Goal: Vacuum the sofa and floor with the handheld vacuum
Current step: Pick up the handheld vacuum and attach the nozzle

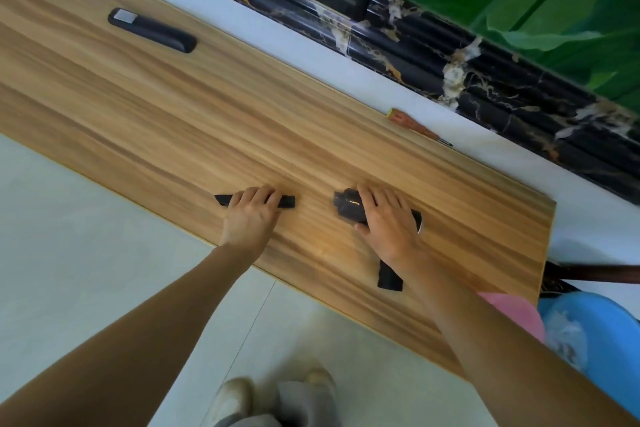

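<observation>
left hand point(252, 210) gripping nozzle point(287, 201), right hand point(384, 218) gripping vacuum point(348, 206)

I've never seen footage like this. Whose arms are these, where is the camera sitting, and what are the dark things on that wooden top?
There is no machine here: these are a person's two bare arms. The single picture comes from a wide-angle camera worn on the person's head, looking forward and down, which is why the shoes show at the bottom edge.

The long wooden top is a low cabinet or bench along a wall. The left hand curls over a slim black nozzle attachment lying flat on the wood. The right hand lies over the body of the handheld vacuum, whose black handle sticks out towards the person. Whether either is lifted yet I cannot tell; both look to be resting on the wood.

Farther away lie a black remote control and, near the wall, a small orange tool.
</observation>
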Available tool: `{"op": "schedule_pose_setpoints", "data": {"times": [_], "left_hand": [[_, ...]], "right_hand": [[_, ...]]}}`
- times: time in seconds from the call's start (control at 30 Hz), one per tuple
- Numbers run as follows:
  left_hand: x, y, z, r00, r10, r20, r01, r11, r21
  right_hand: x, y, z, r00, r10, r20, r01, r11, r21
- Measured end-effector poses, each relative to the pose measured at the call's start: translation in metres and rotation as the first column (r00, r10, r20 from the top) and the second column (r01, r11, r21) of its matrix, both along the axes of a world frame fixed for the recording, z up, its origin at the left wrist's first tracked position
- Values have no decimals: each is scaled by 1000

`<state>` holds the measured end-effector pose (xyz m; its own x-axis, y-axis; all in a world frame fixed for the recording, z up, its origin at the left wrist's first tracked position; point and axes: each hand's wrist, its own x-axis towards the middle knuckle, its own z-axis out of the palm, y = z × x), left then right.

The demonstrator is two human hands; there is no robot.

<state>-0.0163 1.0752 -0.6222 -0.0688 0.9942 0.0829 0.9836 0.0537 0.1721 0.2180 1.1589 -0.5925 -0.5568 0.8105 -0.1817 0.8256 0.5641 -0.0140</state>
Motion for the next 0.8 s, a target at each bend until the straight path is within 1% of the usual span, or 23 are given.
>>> {"op": "schedule_pose_setpoints", "data": {"times": [0.13, 0.3, 0.4, 0.57, 0.67, 0.8], "left_hand": [[-1, 2, -8, 1000, -22, 9, 21, 996, 85], [-6, 5, -5, 998, -53, 40, 48, 992, 115], [-11, 6, 10, 997, -59, 56, 51, 990, 132], [-17, 6, 66, 995, -61, 79, 47, 985, 168], [-20, 4, 114, 994, -55, 94, 37, 983, 182], [-25, 1, 189, 995, -67, 73, 49, 975, 219]], "right_hand": [[1, 2, -4, 1000, 17, -9, -17, 1000, 7], [0, 2, 1, 999, 30, -31, -30, 999, 16], [-3, 0, 13, 997, 62, -46, -60, 998, 32], [-11, -4, 68, 993, 74, -92, -69, 996, 58], [-19, -4, 117, 990, 93, -108, -86, 993, 75], [-27, -8, 187, 985, 96, -141, -79, 989, 122]]}}
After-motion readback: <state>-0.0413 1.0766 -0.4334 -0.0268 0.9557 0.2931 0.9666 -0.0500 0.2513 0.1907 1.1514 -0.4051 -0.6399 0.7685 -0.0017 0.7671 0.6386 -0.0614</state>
